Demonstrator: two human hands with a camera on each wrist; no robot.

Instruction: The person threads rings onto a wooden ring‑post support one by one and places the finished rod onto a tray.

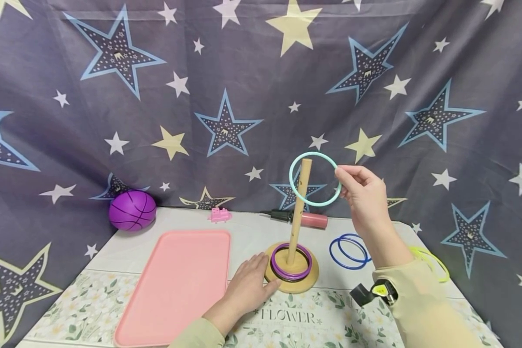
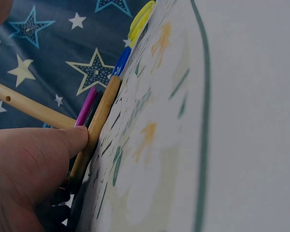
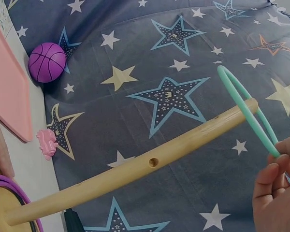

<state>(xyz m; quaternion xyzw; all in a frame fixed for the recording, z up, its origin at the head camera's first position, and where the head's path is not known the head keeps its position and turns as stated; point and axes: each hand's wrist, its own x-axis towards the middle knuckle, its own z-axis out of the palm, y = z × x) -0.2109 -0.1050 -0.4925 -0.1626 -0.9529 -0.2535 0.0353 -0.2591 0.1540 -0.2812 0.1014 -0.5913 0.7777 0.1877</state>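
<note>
My right hand (image 1: 367,198) pinches a mint-green ring (image 1: 316,206) at its right side, between thumb and fingers. The ring is tilted at the top of a wooden peg (image 1: 299,208), whose tip shows inside the ring's outline in the head and right wrist views. At the round wooden base (image 1: 297,286), my left hand (image 1: 250,285) rests with fairly straight fingers along the left edge. Its thumb touches the rim (image 2: 100,113) in the left wrist view. Around the peg's foot lie a purple ring (image 1: 309,258) and a black ring, mostly hidden beneath it.
Blue rings (image 1: 349,267) and yellow-green rings (image 1: 443,273) lie right of the base. A pink tray (image 1: 187,270) is on the left, with a purple ball (image 1: 132,210) behind it. A small pink toy (image 1: 219,215) and a pump (image 1: 313,220) lie along the starry cloth backdrop (image 1: 243,72).
</note>
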